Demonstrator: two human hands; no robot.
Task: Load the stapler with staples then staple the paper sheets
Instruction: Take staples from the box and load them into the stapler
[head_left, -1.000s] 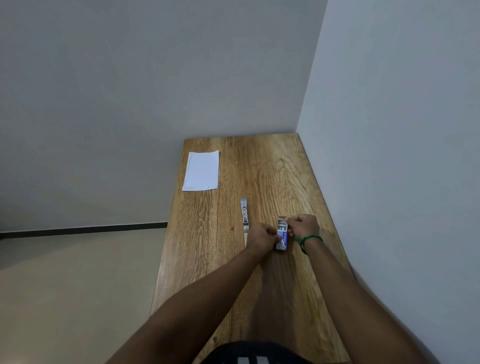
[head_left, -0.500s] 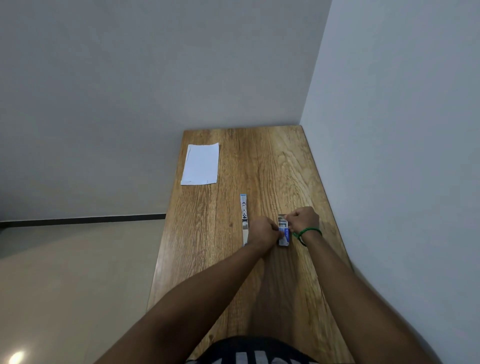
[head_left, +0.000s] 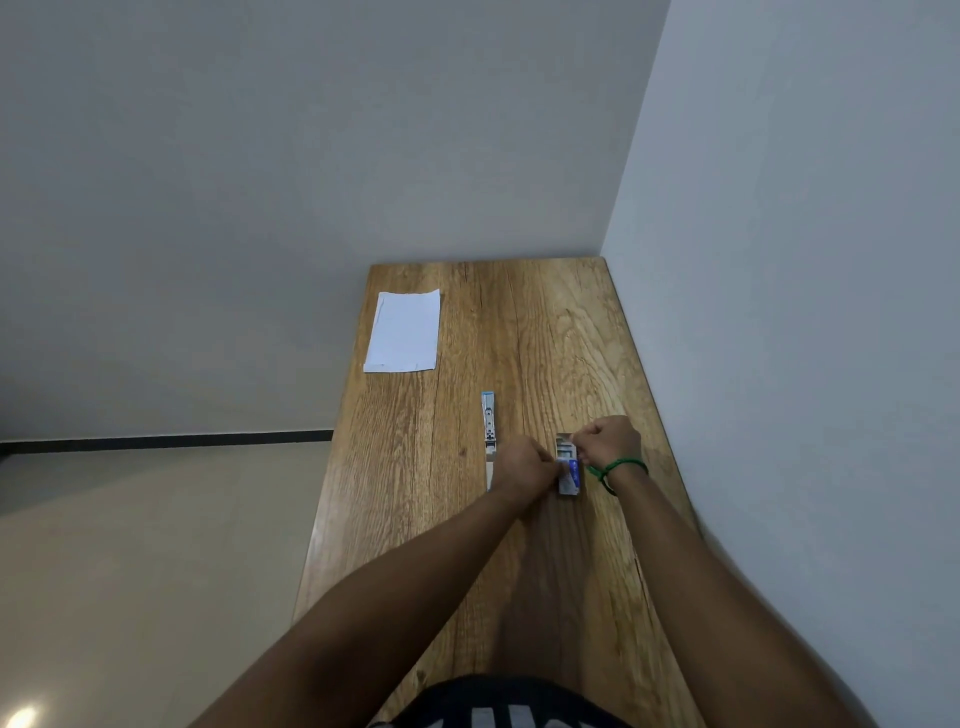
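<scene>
Staple box (head_left: 568, 470), small and blue-and-white, sits on the near right part of a wooden table (head_left: 545, 338), pinched between both hands. Left hand (head_left: 524, 464) grips its left edge with curled fingers; right hand (head_left: 608, 441), a green band (head_left: 618, 466) at the wrist, clasps its far end. Just left of the hands lies the stapler (head_left: 488, 418), opened out flat. Paper sheets (head_left: 403, 331) rest well apart, near the table's far left edge.

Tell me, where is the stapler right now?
The stapler lies opened out flat on the wooden table, just left of the left hand and nearer the person than the paper sheets. Neither hand holds it.
</scene>
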